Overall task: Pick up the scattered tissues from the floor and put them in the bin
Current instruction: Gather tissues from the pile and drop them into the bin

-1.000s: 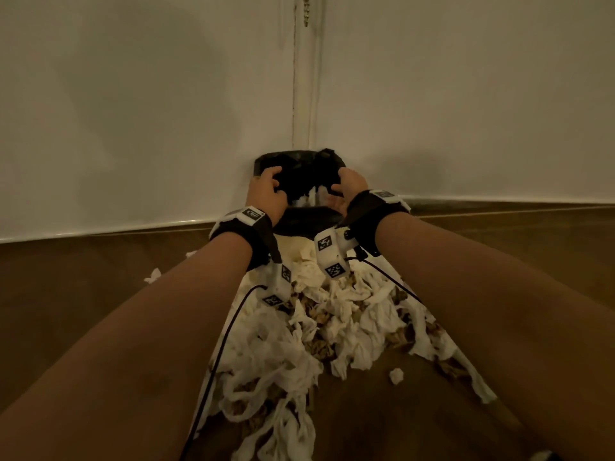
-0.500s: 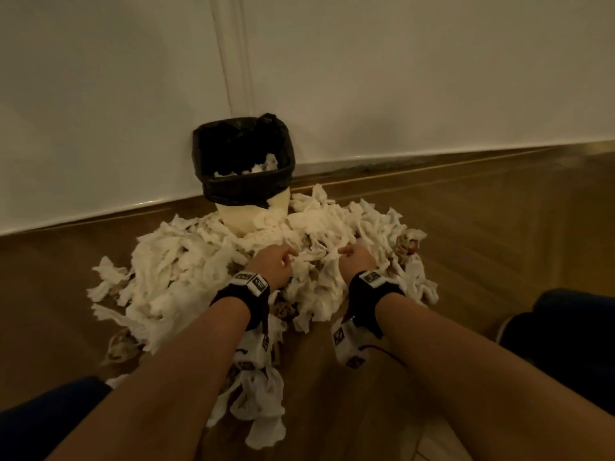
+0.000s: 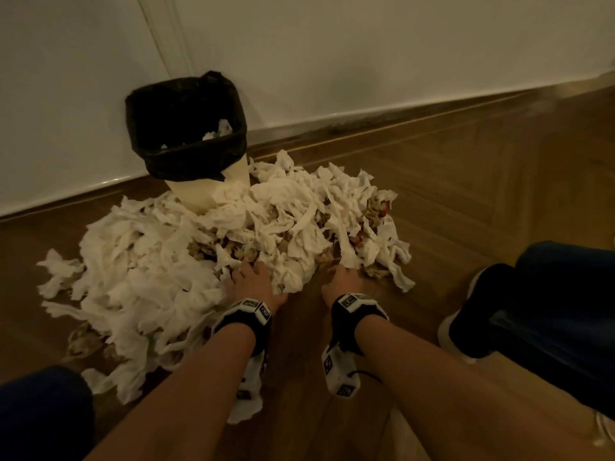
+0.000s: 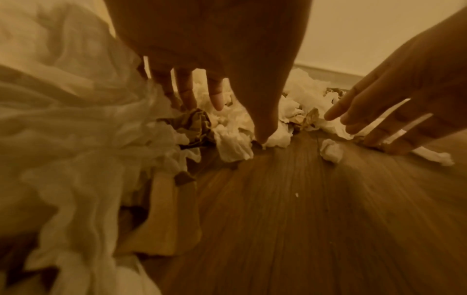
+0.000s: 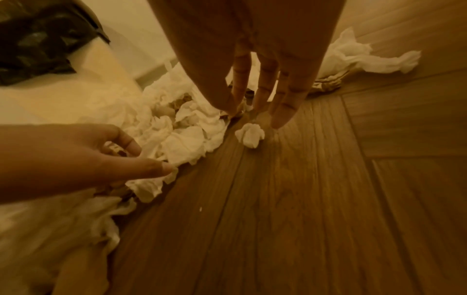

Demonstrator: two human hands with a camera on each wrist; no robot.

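floor (image 3: pixel 299 377): bare wood strip between the two forearms, nearest the camera; a dark shoe (image 3: pixel 472 314) sits off to the right.
left hand (image 3: pixel 253 282): at the near edge of the pile, fingers spread and straight, tips touching paper; thumb down by the floor. Holds nothing yet.
right hand (image 3: pixel 342 282): just right of the left one, also at the near edge, fingers apart and straight, pointing down into the fringe. Nothing gripped.
small wad (image 5: pixel 250 134): loose ball on bare wood, just beside the right fingertips, apart from the main heap.
tissues (image 3: pixel 199 247): big heap lying directly ahead of both hands, long axis running left to right; more of it lies to the left side than the right.
gap between hands: a clump of the heap sits between them, so a two-handed scoop inward looks like the next step.
bin (image 3: pixel 186 138): beyond the heap, against the wall, black liner, few tissues inside; heap touches its base.
nearer hand: about equal; the left has more paper under it.
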